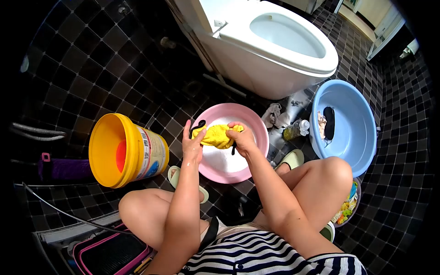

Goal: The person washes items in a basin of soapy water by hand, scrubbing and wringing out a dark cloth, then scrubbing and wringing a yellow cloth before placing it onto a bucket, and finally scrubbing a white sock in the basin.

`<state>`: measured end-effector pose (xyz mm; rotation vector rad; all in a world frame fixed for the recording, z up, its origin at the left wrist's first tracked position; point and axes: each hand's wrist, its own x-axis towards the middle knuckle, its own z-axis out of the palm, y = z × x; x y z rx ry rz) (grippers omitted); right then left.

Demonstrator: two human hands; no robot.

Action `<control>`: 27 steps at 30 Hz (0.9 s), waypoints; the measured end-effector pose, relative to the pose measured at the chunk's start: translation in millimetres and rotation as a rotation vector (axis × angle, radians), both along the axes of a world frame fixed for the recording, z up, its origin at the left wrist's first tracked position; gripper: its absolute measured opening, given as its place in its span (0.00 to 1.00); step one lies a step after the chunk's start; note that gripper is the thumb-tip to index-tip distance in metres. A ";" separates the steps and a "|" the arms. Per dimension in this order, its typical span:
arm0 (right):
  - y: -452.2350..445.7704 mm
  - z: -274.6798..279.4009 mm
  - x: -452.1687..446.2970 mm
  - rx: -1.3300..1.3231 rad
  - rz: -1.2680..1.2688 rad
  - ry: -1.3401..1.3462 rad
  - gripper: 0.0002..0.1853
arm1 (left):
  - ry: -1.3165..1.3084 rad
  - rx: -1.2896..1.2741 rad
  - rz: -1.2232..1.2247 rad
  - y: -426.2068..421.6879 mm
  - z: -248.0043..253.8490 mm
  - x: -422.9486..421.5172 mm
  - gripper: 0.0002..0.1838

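Note:
Both my hands are closed on a bunched yellow cloth [217,137] with black strap ends, held above a pink basin [198,158]. My left hand [193,143] grips its left end, thumb on the cloth and some fingers extended upward. At the other end, my right hand [243,138] pinches the cloth between thumb and fingers. One black strap curls near the left fingers; another hangs by the right hand. Whitish, sudsy-looking water [224,160] shows in the basin below. The left wrist looks wet.
A yellow bucket [129,151] stands left of the basin. To the right are a crumpled greyish cloth [276,116], a clear bottle [297,130] and a blue basin [350,123] holding small garments. A white toilet [275,64] stands ahead on the dark tiled floor.

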<state>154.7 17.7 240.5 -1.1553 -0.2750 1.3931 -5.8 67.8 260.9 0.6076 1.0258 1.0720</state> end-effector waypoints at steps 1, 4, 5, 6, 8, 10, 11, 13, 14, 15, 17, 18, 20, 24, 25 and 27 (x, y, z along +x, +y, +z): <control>0.5 10.8 5.4 0.067 0.009 0.017 0.13 | -0.015 -0.011 0.015 -2.6 2.2 -1.9 0.41; 1.3 37.7 15.6 0.210 0.127 -0.180 0.19 | -0.318 -0.068 0.110 -0.4 10.9 -8.3 0.32; 0.3 47.4 17.1 0.245 0.204 -0.326 0.21 | -0.485 -0.078 0.182 3.9 13.5 -9.3 0.28; 0.3 51.2 17.3 0.245 0.225 -0.433 0.24 | -0.645 -0.130 0.214 6.6 23.6 -8.7 0.23; 0.1 59.3 18.3 0.251 0.205 -0.288 0.25 | -0.658 -0.046 0.168 5.7 41.2 1.1 0.22; 1.5 64.1 19.5 0.257 0.119 0.008 0.26 | -0.703 0.002 0.097 -1.1 68.6 14.8 0.20; 5.1 64.8 21.1 0.274 0.116 0.146 0.27 | -0.712 0.017 0.088 -2.5 79.6 22.6 0.20; -12.0 112.8 24.5 0.197 0.253 0.416 0.28 | -0.675 -0.058 0.048 -4.0 96.8 35.8 0.19; -13.3 119.3 21.6 0.259 0.348 0.503 0.28 | -0.614 -0.051 0.015 -2.7 103.3 40.7 0.19; -13.8 123.5 13.8 0.188 0.374 0.555 0.25 | -0.566 -0.056 -0.001 -3.8 113.7 44.4 0.17; -15.8 130.8 0.6 0.288 0.286 0.249 0.24 | -0.493 -0.051 -0.023 -0.1 130.7 38.2 0.15; -19.4 140.7 -1.5 0.259 0.223 0.137 0.20 | -0.422 -0.040 0.002 -1.0 140.6 32.3 0.15; -22.0 142.3 0.8 0.303 0.209 -0.102 0.18 | -0.329 0.049 0.012 -3.2 140.7 21.5 0.15; -25.9 127.1 -13.3 0.380 0.048 -0.768 0.13 | -0.284 0.079 0.104 -10.8 115.2 17.6 0.15; -29.4 127.6 -18.7 0.423 -0.017 -0.903 0.13 | -0.286 0.055 0.144 -10.9 108.8 18.2 0.15; -35.7 126.9 -29.9 0.482 0.032 -1.163 0.12 | -0.288 -0.032 0.167 -4.3 85.6 13.6 0.14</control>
